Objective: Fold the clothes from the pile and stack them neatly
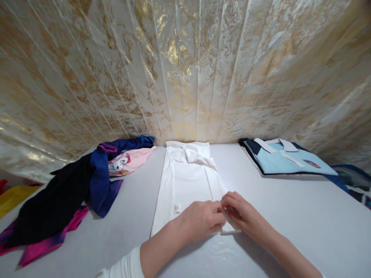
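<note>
A white garment [191,181] lies on the white table in a long panel, its sides turned inward and its far end bunched near the curtain. A small label shows on its left part. My left hand [203,218] is over the near right part of the garment, fingers curled and pinching the cloth. Right beside it, my right hand [239,212] has its fingers bent onto the garment's right edge, close to the left fingertips. The fingertips of both hands partly hide the cloth between them.
On the left lies a loose heap of black, blue and pink clothes [58,197]. A stack of folded clothes with a light blue polo shirt [286,160] on top sits at the back right. A gold-patterned curtain [185,77] hangs behind the table [290,208].
</note>
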Demonstrator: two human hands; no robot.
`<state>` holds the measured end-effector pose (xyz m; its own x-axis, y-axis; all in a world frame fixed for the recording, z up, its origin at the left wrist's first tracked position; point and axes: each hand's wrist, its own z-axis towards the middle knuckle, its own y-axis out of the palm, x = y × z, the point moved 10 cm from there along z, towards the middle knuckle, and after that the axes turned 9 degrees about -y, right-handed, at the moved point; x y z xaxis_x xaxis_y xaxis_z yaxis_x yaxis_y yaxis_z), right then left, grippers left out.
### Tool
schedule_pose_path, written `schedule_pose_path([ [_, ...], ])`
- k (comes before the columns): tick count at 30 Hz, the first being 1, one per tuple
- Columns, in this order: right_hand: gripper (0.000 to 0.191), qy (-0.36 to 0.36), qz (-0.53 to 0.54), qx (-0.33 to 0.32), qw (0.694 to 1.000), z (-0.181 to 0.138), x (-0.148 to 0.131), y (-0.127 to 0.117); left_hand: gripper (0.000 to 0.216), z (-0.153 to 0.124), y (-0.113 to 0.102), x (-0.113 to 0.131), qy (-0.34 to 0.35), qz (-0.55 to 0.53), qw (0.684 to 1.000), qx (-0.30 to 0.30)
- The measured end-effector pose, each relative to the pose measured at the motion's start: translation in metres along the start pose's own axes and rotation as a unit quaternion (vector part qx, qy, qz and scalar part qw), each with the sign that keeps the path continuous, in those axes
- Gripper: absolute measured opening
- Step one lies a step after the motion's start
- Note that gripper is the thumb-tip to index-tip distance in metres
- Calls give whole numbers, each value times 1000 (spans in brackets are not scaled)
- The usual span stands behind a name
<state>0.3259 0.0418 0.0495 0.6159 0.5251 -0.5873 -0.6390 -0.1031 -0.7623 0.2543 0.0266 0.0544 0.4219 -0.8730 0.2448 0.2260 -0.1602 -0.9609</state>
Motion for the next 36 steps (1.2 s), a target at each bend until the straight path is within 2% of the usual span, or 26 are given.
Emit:
schedule_pose_path([
  [6,18,-29,-45,11,999,-1,-1,5,14,-2,0,-3,8,30,999,44],
  [11,24,-33,-86,38,995,-6,4,11,10,-5,1,2,25,7,999,34],
  [17,21,-26,-75,51,996,-7,7,10,8,0,4,3,21,39,998,43],
  [23,21,-28,-72,50,996,-11,2,4,15,0,4,-2,8,40,995,93],
  [27,24,-27,-96,50,994,-13,-1,2,16,-1,3,-1,3,36,996,83],
  [31,24,-13,-113,45,992,-14,2,7,7,-6,-3,5,7,-41,997,70],
  [33,25,-8,-121,51,991,-14,3,9,10,-8,-4,9,15,-75,995,57],
  [36,26,-1,-123,63,990,-13,4,8,8,-8,-1,8,-3,-72,996,49],
])
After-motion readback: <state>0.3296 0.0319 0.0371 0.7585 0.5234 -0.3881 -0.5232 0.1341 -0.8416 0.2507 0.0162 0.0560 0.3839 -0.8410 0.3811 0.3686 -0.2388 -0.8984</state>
